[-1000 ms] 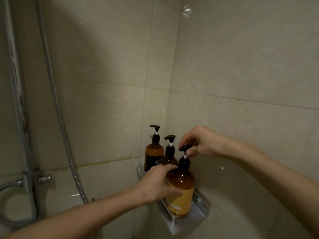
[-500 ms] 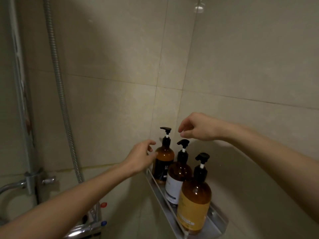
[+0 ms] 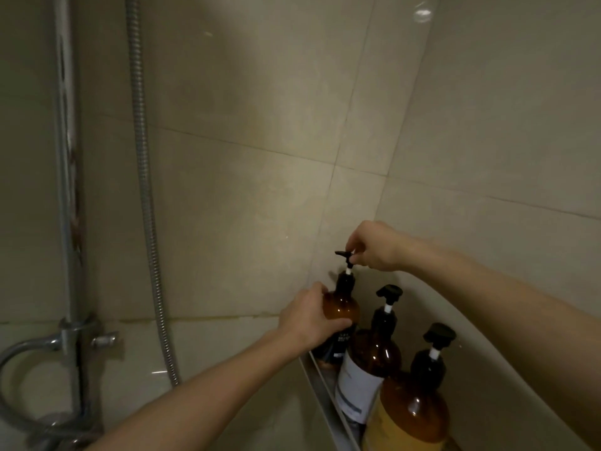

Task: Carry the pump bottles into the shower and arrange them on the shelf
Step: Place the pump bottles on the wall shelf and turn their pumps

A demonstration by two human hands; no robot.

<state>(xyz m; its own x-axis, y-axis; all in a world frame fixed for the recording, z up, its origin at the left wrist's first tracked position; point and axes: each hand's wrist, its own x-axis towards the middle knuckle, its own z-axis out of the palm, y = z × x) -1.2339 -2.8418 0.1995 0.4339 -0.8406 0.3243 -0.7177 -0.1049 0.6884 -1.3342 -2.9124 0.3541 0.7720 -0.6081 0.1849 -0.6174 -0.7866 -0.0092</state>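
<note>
Where the two tiled walls meet, three amber pump bottles are lined up on a metal shelf (image 3: 320, 384) fixed in the corner. The far bottle (image 3: 342, 307), with a dark label, is held at both ends: its shoulder is gripped by the left hand (image 3: 307, 320), whose fingers are wrapped around the amber body, and its black pump head (image 3: 344, 253) is pinched between the fingertips of the right hand (image 3: 377, 245). The spout of that pump is pointed to the left, toward the back wall. Whether the base of this bottle is resting on the shelf cannot be told, since it is hidden behind the left wrist and the next bottle.

Just beside it, the middle bottle (image 3: 374, 362) is stood upright, with a white label facing the shelf's front rail and a black pump on a white stem. The near bottle (image 3: 413, 415), with a yellow label, is stood closest to the camera and is partly cut off by the lower edge of the view; its pump is also black. Neither of these two is touched by a hand.

Both forearms are bare and are extended from the lower corners of the view toward the corner. To the left, a ribbed metal hose (image 3: 143, 190) is hung down the wall beside a chrome riser pipe (image 3: 65, 157), which is clamped by a bracket (image 3: 76, 333) near a curved chrome pipe.
</note>
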